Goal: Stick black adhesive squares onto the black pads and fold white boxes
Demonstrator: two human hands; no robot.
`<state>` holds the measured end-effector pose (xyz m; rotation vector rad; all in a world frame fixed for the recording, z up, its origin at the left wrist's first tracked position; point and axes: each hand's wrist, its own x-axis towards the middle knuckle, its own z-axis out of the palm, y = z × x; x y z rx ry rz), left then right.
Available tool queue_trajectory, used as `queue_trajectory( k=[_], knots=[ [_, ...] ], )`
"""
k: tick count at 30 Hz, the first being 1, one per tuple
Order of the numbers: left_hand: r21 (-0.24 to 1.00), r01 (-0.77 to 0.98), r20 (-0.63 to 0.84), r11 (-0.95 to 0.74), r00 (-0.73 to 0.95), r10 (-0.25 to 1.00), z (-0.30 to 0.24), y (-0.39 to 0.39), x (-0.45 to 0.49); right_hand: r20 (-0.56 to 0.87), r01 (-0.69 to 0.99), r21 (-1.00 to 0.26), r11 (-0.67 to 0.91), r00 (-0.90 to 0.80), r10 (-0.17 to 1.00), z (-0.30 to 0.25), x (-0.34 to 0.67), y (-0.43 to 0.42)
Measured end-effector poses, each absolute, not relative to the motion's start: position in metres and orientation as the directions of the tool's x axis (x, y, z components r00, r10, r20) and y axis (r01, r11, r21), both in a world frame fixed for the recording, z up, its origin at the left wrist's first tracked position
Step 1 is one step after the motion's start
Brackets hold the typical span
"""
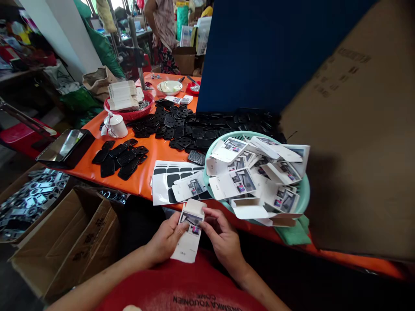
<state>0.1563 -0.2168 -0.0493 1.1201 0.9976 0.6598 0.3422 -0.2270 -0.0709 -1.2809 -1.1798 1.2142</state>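
Observation:
A small white printed carton with its top flap open is held upright in front of my chest. My left hand grips its left side with the thumb on the front. My right hand pinches its right edge near the open flap. Just beyond, a pale green plastic basket is heaped with several more of the same white cartons. Flat sheets with black pads lie on the orange table to the left of the basket.
Black plastic parts lie in piles across the table. A white cup, a red basket, a black tray and a white bowl stand further back. Cardboard boxes sit at lower left, a large cardboard sheet at right. A person stands far back.

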Motion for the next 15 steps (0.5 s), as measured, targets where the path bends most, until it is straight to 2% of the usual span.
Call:
queue_trajectory(
  k=[2, 6, 11, 15],
  knots=[
    [0.961, 0.048, -0.267, 0.271, 0.403, 0.875, -0.050, -0.217, 0.156, -0.074, 0.014, -0.997, -0.074, 0.002, 0.997, -0.067, 0.342, -0.226],
    [0.992, 0.001, -0.123, 0.126, 0.232, 0.965, -0.055, -0.216, 0.156, -0.096, 0.044, -0.995, -0.093, -0.067, 0.993, -0.060, 0.343, -0.222],
    [0.983, 0.011, -0.177, 0.181, 0.276, 0.945, -0.054, -0.212, 0.158, -0.061, 0.036, -0.998, -0.059, -0.079, 0.995, -0.059, 0.341, -0.219],
    [0.992, 0.113, -0.076, 0.053, 0.208, 0.975, -0.053, -0.207, 0.160, -0.099, -0.062, -0.993, -0.103, -0.069, 0.993, -0.059, 0.334, -0.216]
  ],
)
